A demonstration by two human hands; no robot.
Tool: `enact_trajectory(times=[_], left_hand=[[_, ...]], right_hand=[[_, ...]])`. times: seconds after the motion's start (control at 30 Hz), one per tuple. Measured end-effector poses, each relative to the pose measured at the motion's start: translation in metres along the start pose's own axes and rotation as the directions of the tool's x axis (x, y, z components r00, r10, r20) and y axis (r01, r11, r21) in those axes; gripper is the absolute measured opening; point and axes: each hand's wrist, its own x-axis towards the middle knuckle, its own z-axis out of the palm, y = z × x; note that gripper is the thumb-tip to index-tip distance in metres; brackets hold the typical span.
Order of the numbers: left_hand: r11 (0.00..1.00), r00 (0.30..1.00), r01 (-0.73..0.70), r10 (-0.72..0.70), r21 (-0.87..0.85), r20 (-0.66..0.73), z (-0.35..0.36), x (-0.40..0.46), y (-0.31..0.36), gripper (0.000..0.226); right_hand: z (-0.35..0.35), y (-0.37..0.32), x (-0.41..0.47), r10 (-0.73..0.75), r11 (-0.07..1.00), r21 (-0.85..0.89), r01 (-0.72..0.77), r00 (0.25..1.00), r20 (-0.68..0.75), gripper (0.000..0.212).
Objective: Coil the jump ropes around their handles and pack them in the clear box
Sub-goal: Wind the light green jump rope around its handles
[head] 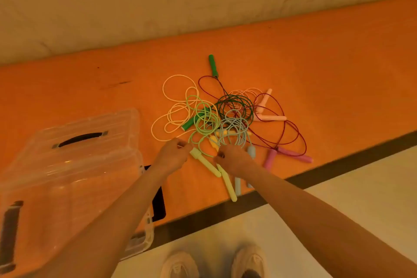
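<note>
Our left hand (172, 153) pinches a pale yellow rope (168, 106) | our right hand (232, 158) curls over tangled colourful jump ropes (225, 115) on the orange table (316, 63) | clear plastic box (67, 165) sits left, lid shut.

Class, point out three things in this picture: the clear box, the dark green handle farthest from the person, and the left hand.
clear box (67, 165): head view, on its lid.
dark green handle (213, 65): head view, mid-shaft.
left hand (172, 153): head view, back of hand.

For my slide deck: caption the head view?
Both hands reach into tangled jump ropes beside the lidded clear box.
</note>
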Motion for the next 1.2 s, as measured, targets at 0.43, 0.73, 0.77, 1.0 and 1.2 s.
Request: enact_trajectory(times=[0.43, 0.73, 0.77, 1.0, 1.2], left_hand=[[0.986, 0.988, 0.087, -0.104, -0.142, -0.113, 0.066, 0.093, -0.091, 0.013], [0.963, 0.954, 0.163, -0.21, -0.216, -0.212, 0.089, 0.091, -0.116, 0.043], [0.948, 0.95, 0.176, -0.234, -0.264, -0.205, 0.089, 0.091, -0.114, 0.048], [0.89, 0.971, 0.113, -0.193, -0.442, -0.141, 0.092, 0.076, -0.111, 0.019], [0.813, 0.962, 0.167, -0.258, -0.558, -0.087, 0.106, 0.048, -0.114, 0.034]], right_hand=[[0.112, 0.029, 0.085, -0.094, 0.97, -0.239, 0.036, 0.967, -0.236, 0.033], [0.131, 0.036, 0.09, -0.213, 0.933, -0.349, 0.084, 0.913, -0.348, 0.037], [0.129, 0.034, 0.083, -0.188, 0.967, -0.229, 0.109, 0.915, -0.358, 0.033], [0.136, 0.034, 0.009, -0.007, 0.874, 0.483, -0.058, 0.991, 0.133, 0.021], [0.12, 0.071, 0.01, 0.132, 0.944, 0.32, -0.083, 0.982, -0.135, 0.021]])
